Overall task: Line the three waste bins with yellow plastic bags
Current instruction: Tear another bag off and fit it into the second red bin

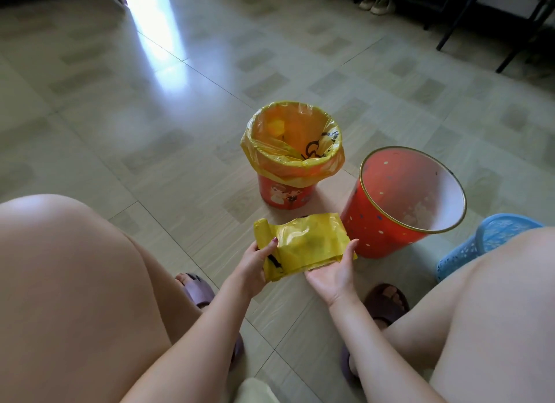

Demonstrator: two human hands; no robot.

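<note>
A small red bin (280,196) stands on the floor with a yellow bag (292,141) folded over its rim. To its right stands a bigger red dotted bin (387,222) with a gold rim and no bag. A blue perforated bin (486,246) shows partly behind my right knee. I hold a roll of yellow bags (303,241) above the floor in front of the bins. My left hand (255,266) grips its rolled left end, thumb on top. My right hand (333,275) lies palm up under the unrolled right part, thumb at its edge.
I sit with both knees wide apart and my feet in purple slippers (199,290). The floor is pale glossy tile. Black furniture legs (468,14) and pale shoes (375,1) stand at the far right. Bright light falls on the floor at the far left.
</note>
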